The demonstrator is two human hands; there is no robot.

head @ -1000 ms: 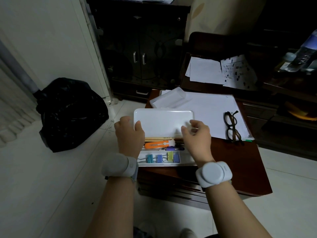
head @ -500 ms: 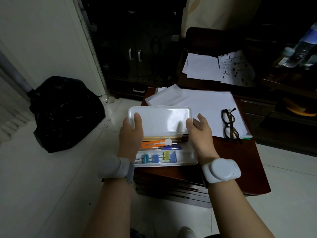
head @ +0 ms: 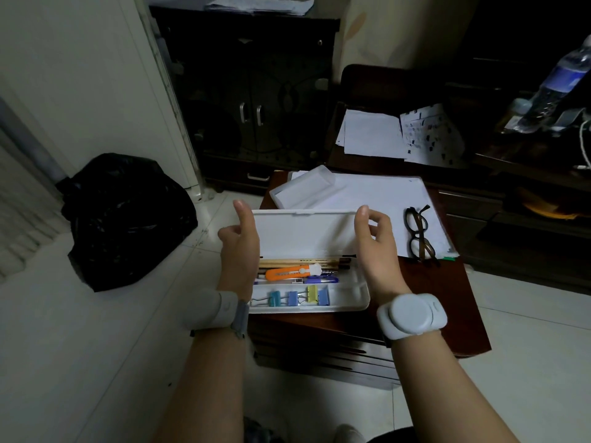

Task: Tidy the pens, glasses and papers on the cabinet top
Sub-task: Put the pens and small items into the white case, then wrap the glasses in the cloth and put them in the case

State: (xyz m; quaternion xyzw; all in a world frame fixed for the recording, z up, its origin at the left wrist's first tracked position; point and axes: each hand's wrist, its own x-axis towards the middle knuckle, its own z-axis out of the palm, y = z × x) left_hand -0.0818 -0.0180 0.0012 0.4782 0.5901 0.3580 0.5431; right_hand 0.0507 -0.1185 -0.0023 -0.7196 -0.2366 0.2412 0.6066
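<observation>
On the near cabinet top (head: 447, 314), left hand (head: 238, 247) and right hand (head: 374, 241) pinch the pencil case lid (head: 303, 233) upright by its ends.

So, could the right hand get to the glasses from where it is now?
Probably yes. The glasses lie folded on the papers, just right of the right hand, with nothing between them. That hand holds the pencil case lid, though, so it must let go first.
</observation>
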